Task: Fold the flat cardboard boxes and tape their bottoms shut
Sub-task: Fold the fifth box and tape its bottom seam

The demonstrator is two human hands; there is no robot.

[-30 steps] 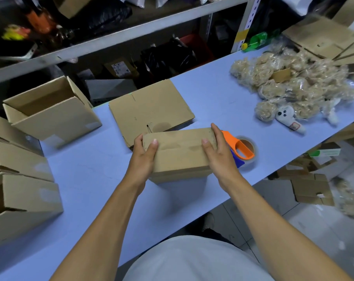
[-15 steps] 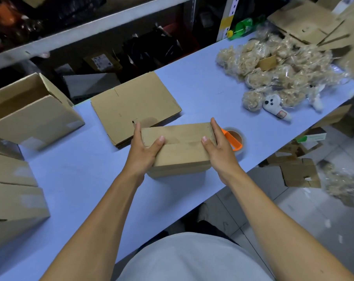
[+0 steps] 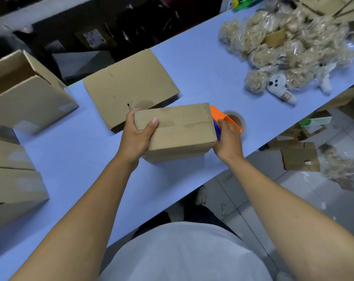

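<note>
A small folded cardboard box [image 3: 180,126] stands on the blue table [image 3: 80,159] with its closed flaps facing up. My left hand [image 3: 136,136] grips its left end, thumb on top across the flap seam. My right hand [image 3: 228,140] is off the box and curls around the orange and blue tape dispenser [image 3: 222,120] just right of the box. The tape roll [image 3: 236,120] shows behind my fingers. A stack of flat cardboard boxes [image 3: 129,86] lies behind the folded one.
Several folded boxes [image 3: 26,98] stand and lie along the left side of the table. Bagged plush toys [image 3: 283,51] are piled at the far right. Cardboard scraps [image 3: 301,159] litter the floor beyond the table's near edge. A shelf runs behind the table.
My right hand has left the box's right end and moved onto the tape dispenser. My left hand keeps its hold on the box. The camera has tilted closer.
</note>
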